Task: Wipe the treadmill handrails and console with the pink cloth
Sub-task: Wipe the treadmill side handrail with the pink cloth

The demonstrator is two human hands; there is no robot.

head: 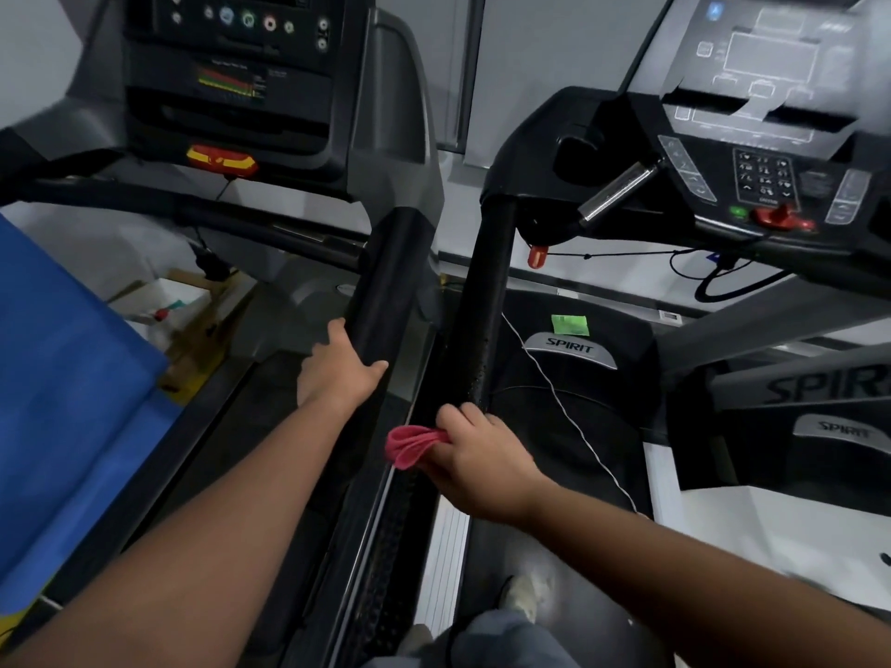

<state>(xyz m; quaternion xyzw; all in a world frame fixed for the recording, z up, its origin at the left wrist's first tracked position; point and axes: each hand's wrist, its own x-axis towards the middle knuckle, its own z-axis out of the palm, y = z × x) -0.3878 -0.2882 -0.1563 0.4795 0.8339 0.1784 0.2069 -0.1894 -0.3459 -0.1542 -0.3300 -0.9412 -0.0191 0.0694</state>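
At the bottom edge, a leg in grey trousers (501, 638) and a pale shoe (525, 595) were only partly seen, cut off by the frame and blurred. Both forearms were cut off at the lower corners.

The crumpled pink cloth (410, 445) was bunched into soft folds; only a small wad showed, the rest being hidden inside the grip. It was pinched in the curled fingers of the right hand (477, 458), jutting out to that hand's left, just beside the near end of the black padded handrail of the right treadmill (484, 301). Whether the cloth actually touched the rail could not be told. The fingertips were pressed close to the rail's lower part.

The left hand (337, 368) was laid against the black padded handrail of the left treadmill (385, 286), well apart from the cloth, its fingers wrapped round the bar with the tips hidden behind it.

A thin white cord (554, 392) was draped over the dark motor cover marked SPIRIT (569, 349). A blue padded mat (67, 378) was cut off at the left edge.

Farther off, the grey console with keypad and red stop knob (766, 185) was smeared by motion, its lettering unreadable. The dark console with coloured round buttons (231, 65) was likewise blurred and cropped at the top.
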